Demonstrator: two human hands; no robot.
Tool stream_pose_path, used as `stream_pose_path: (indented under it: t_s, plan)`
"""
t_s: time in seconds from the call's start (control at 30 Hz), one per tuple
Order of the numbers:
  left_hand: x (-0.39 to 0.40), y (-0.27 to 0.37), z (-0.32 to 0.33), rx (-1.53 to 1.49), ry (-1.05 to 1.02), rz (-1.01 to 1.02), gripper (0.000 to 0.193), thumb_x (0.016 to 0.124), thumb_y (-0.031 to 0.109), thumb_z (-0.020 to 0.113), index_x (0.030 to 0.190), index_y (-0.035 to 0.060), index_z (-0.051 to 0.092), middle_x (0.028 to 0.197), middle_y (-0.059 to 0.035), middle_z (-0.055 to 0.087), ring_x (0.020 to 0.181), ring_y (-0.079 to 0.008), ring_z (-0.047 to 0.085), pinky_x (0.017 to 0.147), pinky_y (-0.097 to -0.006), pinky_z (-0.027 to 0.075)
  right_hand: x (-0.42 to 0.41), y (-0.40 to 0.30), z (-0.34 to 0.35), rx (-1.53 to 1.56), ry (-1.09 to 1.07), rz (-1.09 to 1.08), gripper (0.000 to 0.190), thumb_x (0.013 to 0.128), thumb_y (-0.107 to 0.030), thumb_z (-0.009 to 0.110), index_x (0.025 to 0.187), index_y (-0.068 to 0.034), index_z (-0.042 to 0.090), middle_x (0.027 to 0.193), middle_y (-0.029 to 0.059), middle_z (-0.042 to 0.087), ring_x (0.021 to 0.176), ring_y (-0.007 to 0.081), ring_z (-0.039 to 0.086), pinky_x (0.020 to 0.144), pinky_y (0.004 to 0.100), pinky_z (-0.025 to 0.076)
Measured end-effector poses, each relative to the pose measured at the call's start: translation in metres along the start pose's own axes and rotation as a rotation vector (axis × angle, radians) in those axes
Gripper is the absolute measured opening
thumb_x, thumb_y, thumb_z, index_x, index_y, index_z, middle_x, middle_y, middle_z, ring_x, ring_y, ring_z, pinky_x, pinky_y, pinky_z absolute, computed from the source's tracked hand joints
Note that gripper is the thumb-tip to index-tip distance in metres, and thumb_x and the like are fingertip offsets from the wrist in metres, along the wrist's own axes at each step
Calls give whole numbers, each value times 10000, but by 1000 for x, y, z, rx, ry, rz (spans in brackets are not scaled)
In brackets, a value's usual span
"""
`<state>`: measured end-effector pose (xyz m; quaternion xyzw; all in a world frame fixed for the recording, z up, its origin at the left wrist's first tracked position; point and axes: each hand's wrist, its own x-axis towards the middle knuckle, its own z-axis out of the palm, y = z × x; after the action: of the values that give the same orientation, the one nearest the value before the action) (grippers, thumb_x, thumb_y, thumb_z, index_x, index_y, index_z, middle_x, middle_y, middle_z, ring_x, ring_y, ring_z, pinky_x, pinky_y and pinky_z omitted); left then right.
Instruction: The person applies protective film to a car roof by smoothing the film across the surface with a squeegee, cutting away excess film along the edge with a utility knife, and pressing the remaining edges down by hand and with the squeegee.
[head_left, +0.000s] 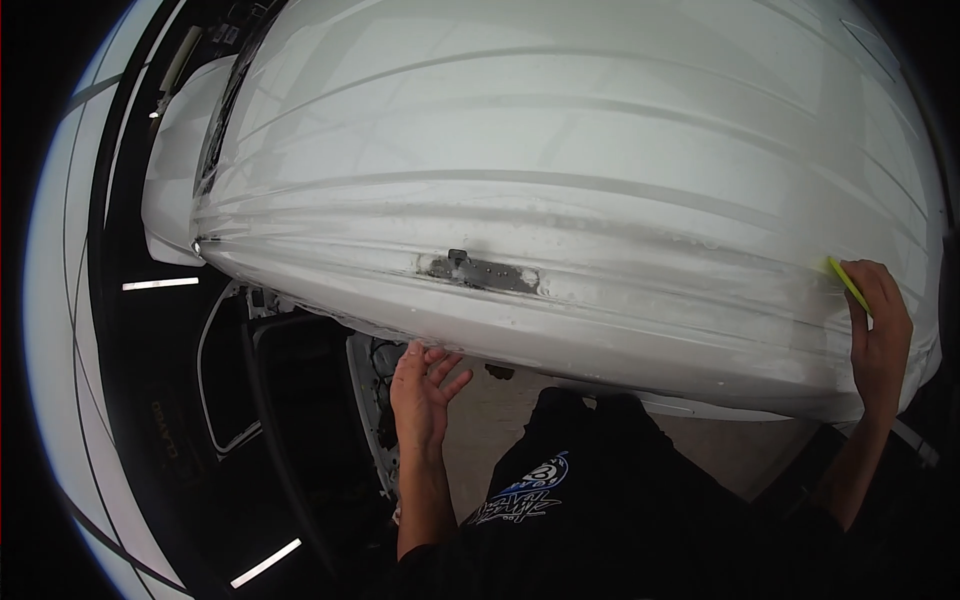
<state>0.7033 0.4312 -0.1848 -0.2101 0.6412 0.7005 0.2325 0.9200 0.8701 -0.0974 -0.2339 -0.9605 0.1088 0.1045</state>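
Note:
Before me lies the white roof of a car (480, 142), wet in places. Clear film seems to cover it, with wrinkles and bubbles along the near side. My right hand (881, 330) grips a thin yellow-green squeegee (850, 285), its edge against the roof at the right end. At the roof's near edge, left of my body, my left hand (426, 397) is raised palm up with fingers apart. Its fingertips meet or nearly meet the edge; whether they touch the film cannot be told. A dark patch with droplets (502, 276) and a small black clip (457, 256) sit in the roof's side channel.
An open car door (232, 375) stands to the left below the roof, close to my left forearm. Beyond the windshield edge is a white body panel (180, 157). Pale floor (487, 427) shows between the car and my legs.

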Motion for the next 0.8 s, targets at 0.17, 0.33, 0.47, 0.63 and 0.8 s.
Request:
stream_pose_path:
  t_s: [0.17, 0.33, 0.47, 0.63, 0.8]
  plan:
    - [26, -8, -12, -244, -6, 10, 298, 990, 358, 588, 1118, 89, 567, 1053, -9, 563, 1020, -185, 589, 808, -402, 551, 2, 2, 1, -9, -27, 22, 269, 907, 19, 564, 1159, -24, 648, 1129, 121, 643, 1052, 289, 634, 912, 369, 495]
    - [22, 6, -22, -293, -157, 143, 196, 1005, 259, 549, 1084, 81, 572, 980, -34, 623, 1007, -166, 592, 836, -369, 535, 1, 5, -1, -50, -40, 61, 286, 915, 26, 551, 1181, -29, 640, 1155, 123, 642, 1100, 295, 622, 952, 376, 474]
    - [0, 53, 4, -605, -385, 288, 210, 1005, 182, 467, 1135, 26, 522, 1182, -92, 537, 1185, -225, 551, 884, -408, 537, 5, 1, -4, -46, -44, 39, 277, 916, 24, 554, 1171, -33, 645, 1140, 122, 642, 1079, 292, 627, 936, 375, 481]
    - [12, 62, 3, -584, -543, 386, 293, 1002, 191, 445, 1214, 20, 553, 1287, -126, 573, 1239, -264, 548, 910, -444, 524, 7, -16, 1, 10, -45, 50, 252, 907, 15, 570, 1138, -34, 657, 1082, 120, 642, 1000, 282, 644, 873, 364, 503]
    - [34, 47, 3, -615, -588, 340, 268, 998, 194, 455, 1176, 41, 584, 1291, -149, 598, 1177, -294, 605, 901, -490, 533, 3, -37, 0, 90, -83, -7, 255, 820, 61, 602, 1061, -1, 660, 1027, 153, 646, 950, 310, 646, 821, 368, 504]
